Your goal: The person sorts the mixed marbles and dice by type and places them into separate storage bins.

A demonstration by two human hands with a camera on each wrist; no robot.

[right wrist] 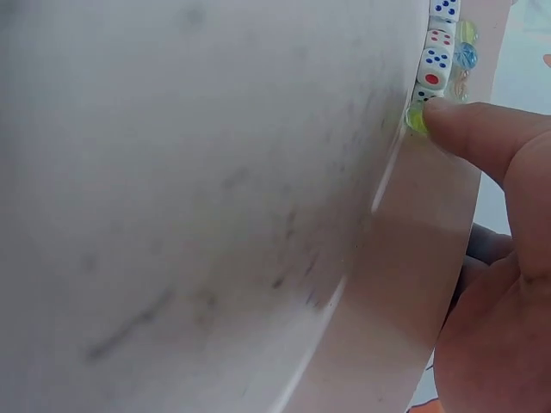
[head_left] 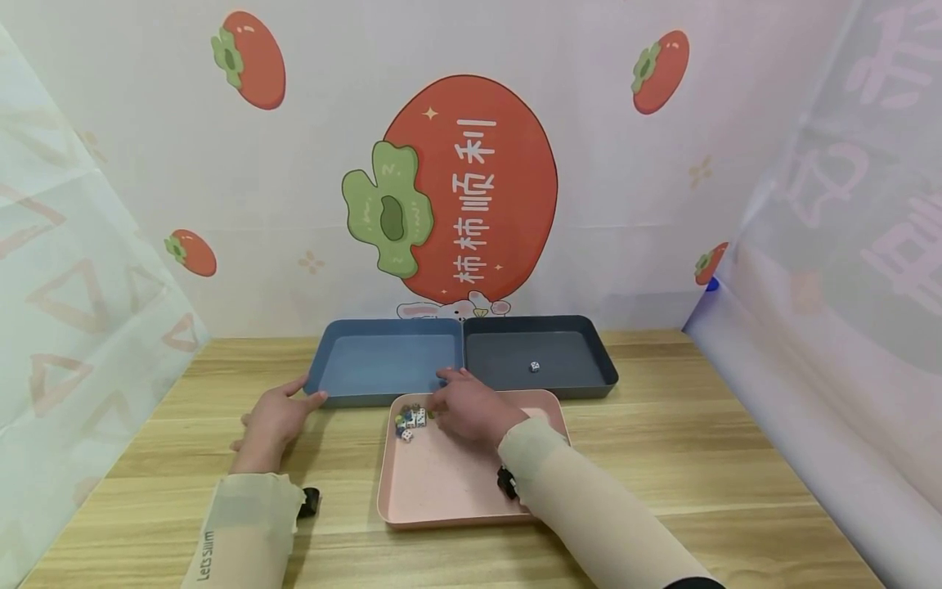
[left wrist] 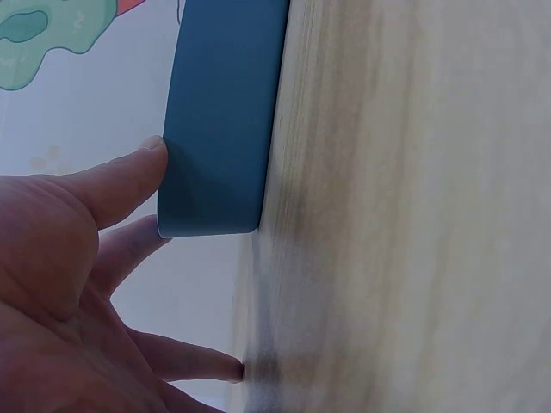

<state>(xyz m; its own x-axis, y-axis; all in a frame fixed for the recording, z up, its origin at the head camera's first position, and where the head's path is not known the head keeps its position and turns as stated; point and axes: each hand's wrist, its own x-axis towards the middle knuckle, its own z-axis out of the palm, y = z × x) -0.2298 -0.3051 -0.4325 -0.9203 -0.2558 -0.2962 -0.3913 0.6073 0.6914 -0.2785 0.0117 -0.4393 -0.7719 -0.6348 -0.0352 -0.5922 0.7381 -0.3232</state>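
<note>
My left hand (head_left: 275,417) is at the near-left corner of the blue tray (head_left: 390,402). Its thumb (left wrist: 129,185) touches the tray's rim and another finger reaches round the corner, the remaining fingers spread toward the table. Over the pink tray (head_left: 441,491), my right hand (head_left: 474,409) has its thumb (right wrist: 482,129) against a yellow-green glass bead (right wrist: 417,119) beside the tray wall. The right hand's other fingers extend past that wall, partly hidden. White dice (right wrist: 436,64) and several coloured beads (right wrist: 466,56) cluster in the pink tray's far-left corner.
A dark grey tray (head_left: 603,378) adjoins the blue tray on the right and holds a single white die (head_left: 535,367). All three trays stand on a wooden table (head_left: 662,458). Behind them rises a white backdrop (head_left: 309,164) with persimmon prints.
</note>
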